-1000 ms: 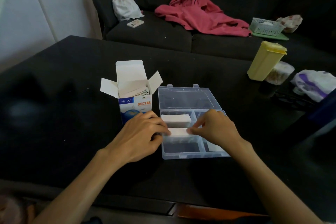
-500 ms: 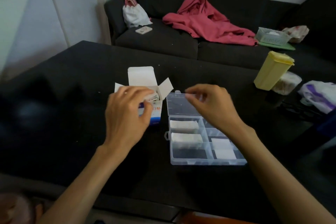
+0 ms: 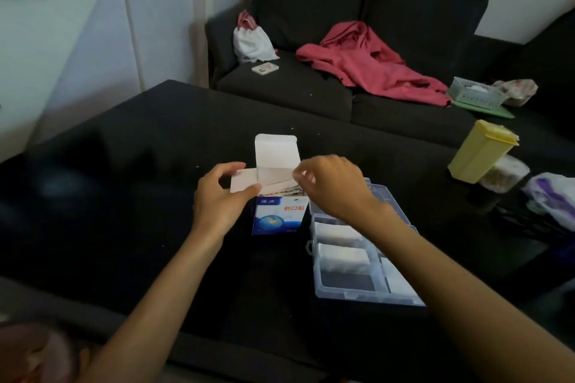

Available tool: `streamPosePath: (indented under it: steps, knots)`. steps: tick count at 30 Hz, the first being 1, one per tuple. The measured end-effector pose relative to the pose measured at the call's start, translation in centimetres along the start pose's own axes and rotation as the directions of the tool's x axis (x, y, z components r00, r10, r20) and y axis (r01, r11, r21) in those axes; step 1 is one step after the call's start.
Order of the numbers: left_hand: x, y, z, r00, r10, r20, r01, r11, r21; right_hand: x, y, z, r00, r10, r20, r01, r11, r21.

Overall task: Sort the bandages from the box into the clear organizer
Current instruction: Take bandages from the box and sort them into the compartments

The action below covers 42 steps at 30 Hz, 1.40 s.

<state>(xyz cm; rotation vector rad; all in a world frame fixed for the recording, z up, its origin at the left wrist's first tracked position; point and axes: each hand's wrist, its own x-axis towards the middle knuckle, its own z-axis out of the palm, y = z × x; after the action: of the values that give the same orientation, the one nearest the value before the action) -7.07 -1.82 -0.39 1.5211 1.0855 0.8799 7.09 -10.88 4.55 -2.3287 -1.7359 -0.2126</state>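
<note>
Box (image 3: 278, 215) of bandages, blue and white, upright near the middle of the black table (image 3: 130, 171), top flaps open. Left hand (image 3: 219, 196) beside the box's left wall, thumb and fingers pinching the left flap. Right hand (image 3: 331, 185) over the box mouth, fingertips drawn together at the upper right edge of the opening; whether they grip a bandage cannot be told. Bandages (image 3: 284, 188) showing as a slanted stack inside the box. Clear organizer (image 3: 357, 292) just right of the box, toward the near edge of the table, lid folded back; the right wrist crosses its far end and hides that part. White bandage stacks (image 3: 342, 253) lying in two left compartments, more in a right compartment. Yellow lidded container (image 3: 480, 149) and a clear jar (image 3: 504, 176) touching it near the table's right edge, a plastic bag (image 3: 553, 199) beside them. Dark sofa (image 3: 311, 84) beyond the far edge, bearing a red garment (image 3: 367, 62), a white pouch (image 3: 252, 43) and a mesh basket (image 3: 474, 93).
</note>
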Motion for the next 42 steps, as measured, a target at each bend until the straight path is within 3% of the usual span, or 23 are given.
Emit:
streamPosePath:
  steps: [8, 15, 28, 32, 35, 39, 42]
  knots:
    - [0.5, -0.3, -0.4, 0.999, -0.033, 0.029, 0.032, 0.999, 0.012, 4.1, 0.0, 0.2, 0.923, -0.1, 0.371, 0.204, 0.946, -0.252]
    - [0.4, -0.3, -0.6, 0.999, -0.001, 0.037, -0.001, 0.999, 0.045, 4.4, -0.8, 0.0, 0.898, -0.137, 0.418, 0.27, 0.922, -0.278]
    - [0.5, -0.6, -0.4, 0.999, 0.034, 0.025, -0.036, 0.996, 0.086, 4.2, 0.2, 0.5, 0.906, -0.302, 0.295, 0.391, 0.863, -0.319]
    - [0.6, -0.8, -0.2, 0.998, 0.052, 0.021, -0.054, 0.994, 0.093, 3.7, 1.7, -0.1, 0.909, -0.379, 0.173, 0.414, 0.869, -0.271]
    - [0.6, -0.8, 0.1, 0.996, 0.085, 0.012, -0.086, 0.987, 0.135, 3.3, 2.8, -0.2, 0.934, -0.345, 0.096, 0.358, 0.903, -0.236]
    - [0.1, -0.2, 0.1, 0.984, 0.171, -0.044, -0.153, 0.95, 0.271, 3.5, 3.2, -0.5, 0.978, -0.166, 0.124, 0.154, 0.983, 0.101]
    - [-0.7, 0.5, -0.1, 0.939, 0.325, -0.111, -0.271, 0.901, 0.34, 3.3, 3.1, -1.1, 0.977, -0.072, 0.199, -0.008, 0.927, 0.374]
